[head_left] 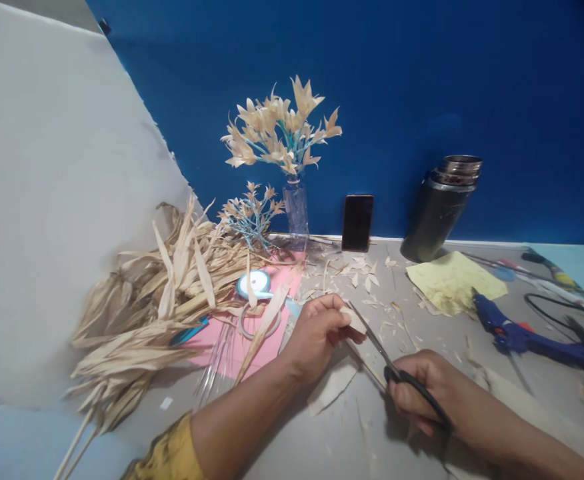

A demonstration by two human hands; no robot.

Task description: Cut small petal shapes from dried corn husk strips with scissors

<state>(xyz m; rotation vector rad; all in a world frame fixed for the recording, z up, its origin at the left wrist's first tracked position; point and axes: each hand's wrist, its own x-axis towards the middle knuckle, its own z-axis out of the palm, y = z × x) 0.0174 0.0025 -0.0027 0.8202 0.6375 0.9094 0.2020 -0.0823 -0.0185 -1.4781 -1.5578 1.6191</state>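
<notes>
My left hand (319, 333) is closed in a pinch on a small pale piece of husk (355, 321) above the middle of the table. Black-handled scissors (379, 347) are in my right hand (422, 393), its fingers wrapped round the handles. The blades point up and left, and their tips lie beside the husk piece. Under the hands, a larger pale husk piece (333, 388) rests on the table. Small husk scraps (365, 273) are scattered behind my left hand.
Dried husks (172, 280) pile up at left beside pink paper (217, 333) and a ribbon roll (253, 284). Behind stand a vase (296, 213) of husk flowers, a phone (357, 223) and a flask (437, 213). Yellow paper (455, 280) and a blue glue gun (527, 337) lie at right.
</notes>
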